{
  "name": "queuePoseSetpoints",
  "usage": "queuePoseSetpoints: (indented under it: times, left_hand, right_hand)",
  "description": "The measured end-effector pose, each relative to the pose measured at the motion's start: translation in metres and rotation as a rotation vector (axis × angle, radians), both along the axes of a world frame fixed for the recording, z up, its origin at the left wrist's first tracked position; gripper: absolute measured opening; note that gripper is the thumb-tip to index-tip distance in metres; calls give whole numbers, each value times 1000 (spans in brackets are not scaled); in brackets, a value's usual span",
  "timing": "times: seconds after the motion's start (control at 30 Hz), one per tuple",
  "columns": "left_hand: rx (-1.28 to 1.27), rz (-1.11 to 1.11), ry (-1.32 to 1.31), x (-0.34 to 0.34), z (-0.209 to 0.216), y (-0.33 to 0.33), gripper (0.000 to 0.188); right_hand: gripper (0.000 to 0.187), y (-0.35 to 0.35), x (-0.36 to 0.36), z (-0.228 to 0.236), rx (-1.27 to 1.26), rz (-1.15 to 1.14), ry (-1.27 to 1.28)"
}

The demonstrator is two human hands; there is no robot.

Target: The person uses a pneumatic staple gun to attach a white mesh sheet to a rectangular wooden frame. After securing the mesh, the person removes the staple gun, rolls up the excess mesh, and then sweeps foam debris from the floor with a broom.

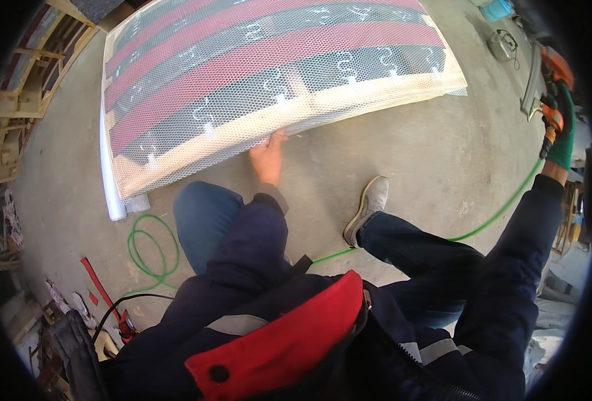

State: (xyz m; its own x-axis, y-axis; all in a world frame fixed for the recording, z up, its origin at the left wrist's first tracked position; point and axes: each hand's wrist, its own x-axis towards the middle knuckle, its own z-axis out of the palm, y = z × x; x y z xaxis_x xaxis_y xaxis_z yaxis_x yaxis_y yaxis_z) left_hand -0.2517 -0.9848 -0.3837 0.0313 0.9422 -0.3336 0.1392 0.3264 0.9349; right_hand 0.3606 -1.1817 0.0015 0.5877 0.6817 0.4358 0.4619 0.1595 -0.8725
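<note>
A wooden frame (242, 128) lies in front of me, crossed by dark red and dark grey bands with wavy white springs along its near side. Over it is spread a see-through white honeycomb-patterned sheet (269, 50). My left hand (267, 159), bare, is closed on the sheet-covered near edge of the frame, its fingertips partly hidden. Far out to the right, my right hand (564, 130) in a green glove grips an orange and black air staple gun (553, 119), well away from the frame. The gun's nose is hard to make out near the picture's rim.
A green hose (503, 212) runs from the gun across the floor behind my shoe and coils at left (150, 257). Wooden frames (15, 110) stand along the left. A grey metal piece (531, 83) and a blue bucket (496, 10) sit at the far right.
</note>
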Motion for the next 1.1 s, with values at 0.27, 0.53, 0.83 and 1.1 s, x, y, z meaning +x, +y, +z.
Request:
queuePoseSetpoints:
  times: [0.27, 0.53, 0.83, 1.1]
  left_hand:
    - [54, -29, 363, -8, 1, 7, 44]
    - [41, 131, 264, 6, 6, -3, 45]
    - [13, -57, 381, -16, 23, 12, 41]
    - [-16, -84, 430, -17, 14, 16, 44]
  right_hand:
    - [38, 27, -164, 2, -233, 272, 322]
    - [28, 80, -351, -118, -871, 380, 423]
    - [22, 66, -496, -300, -461, -27, 616]
    - [19, 70, -518, -326, -631, 121, 680]
